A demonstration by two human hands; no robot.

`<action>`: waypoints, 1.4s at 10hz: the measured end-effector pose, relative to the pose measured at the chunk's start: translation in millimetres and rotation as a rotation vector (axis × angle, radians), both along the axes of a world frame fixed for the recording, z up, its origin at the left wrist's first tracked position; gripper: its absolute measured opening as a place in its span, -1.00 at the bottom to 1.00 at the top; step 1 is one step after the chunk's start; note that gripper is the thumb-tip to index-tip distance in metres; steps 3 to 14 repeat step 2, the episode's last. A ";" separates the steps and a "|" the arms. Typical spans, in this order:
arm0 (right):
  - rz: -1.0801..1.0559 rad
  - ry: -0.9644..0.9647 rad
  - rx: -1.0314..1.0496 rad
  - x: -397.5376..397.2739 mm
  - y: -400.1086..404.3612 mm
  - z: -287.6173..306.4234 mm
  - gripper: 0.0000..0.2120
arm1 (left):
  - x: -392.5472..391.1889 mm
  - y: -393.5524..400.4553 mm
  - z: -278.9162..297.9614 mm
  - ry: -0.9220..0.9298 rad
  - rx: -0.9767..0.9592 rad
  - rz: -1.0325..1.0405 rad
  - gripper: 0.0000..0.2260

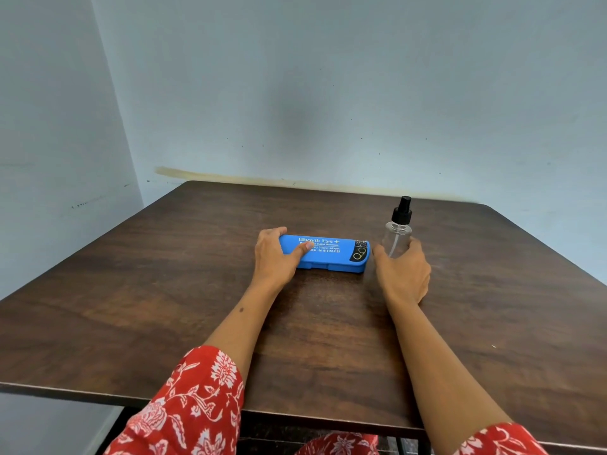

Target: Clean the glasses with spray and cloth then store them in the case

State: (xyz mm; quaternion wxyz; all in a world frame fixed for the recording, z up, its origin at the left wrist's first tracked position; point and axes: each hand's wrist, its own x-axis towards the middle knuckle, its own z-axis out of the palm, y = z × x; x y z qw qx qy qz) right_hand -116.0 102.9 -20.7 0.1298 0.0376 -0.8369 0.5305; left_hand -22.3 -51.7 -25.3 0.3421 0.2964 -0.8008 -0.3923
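We see a blue glasses case [325, 252] lying shut, flat on the dark wood bench [164, 307], long side across, white print on the lid & a black patch at its right end. Our left hand [274, 254] grips the case's left end: thumb on the lid, fingers curled round the far edge. Just right of the case stands a clear spray bottle [398, 229] w/ black pump top, upright. Our right hand [405, 274] is wrapped round the bottle's lower part, fingers curled behind it, thumb near the case's right end. Glasses & cloth aren't visible to us; can't tell if they're inside the case. Red floral sleeves [193, 405] at both forearms. Pale blue wall [328, 93] behind the bench.
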 end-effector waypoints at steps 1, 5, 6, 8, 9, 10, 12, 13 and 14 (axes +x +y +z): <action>0.015 -0.004 -0.014 2.4 0.5 2.1 -0.43 | 3.5 2.4 3.0 -0.008 0.004 -0.007 -0.43; -0.001 0.025 -0.107 6.2 0.4 3.7 -0.32 | 6.2 5.7 3.4 0.042 -0.009 0.018 -0.40; -0.001 0.025 -0.107 6.2 0.4 3.7 -0.32 | 6.2 5.7 3.4 0.042 -0.009 0.018 -0.40; -0.001 0.025 -0.107 6.2 0.4 3.7 -0.32 | 6.2 5.7 3.4 0.042 -0.009 0.018 -0.40; -0.001 0.025 -0.107 6.2 0.4 3.7 -0.32 | 6.2 5.7 3.4 0.042 -0.009 0.018 -0.40; -0.001 0.025 -0.107 6.2 0.4 3.7 -0.32 | 6.2 5.7 3.4 0.042 -0.009 0.018 -0.40; -0.001 0.025 -0.107 6.2 0.4 3.7 -0.32 | 6.2 5.7 3.4 0.042 -0.009 0.018 -0.40; -0.001 0.025 -0.107 6.2 0.4 3.7 -0.32 | 6.2 5.7 3.4 0.042 -0.009 0.018 -0.40; -0.001 0.025 -0.107 6.2 0.4 3.7 -0.32 | 6.2 5.7 3.4 0.042 -0.009 0.018 -0.40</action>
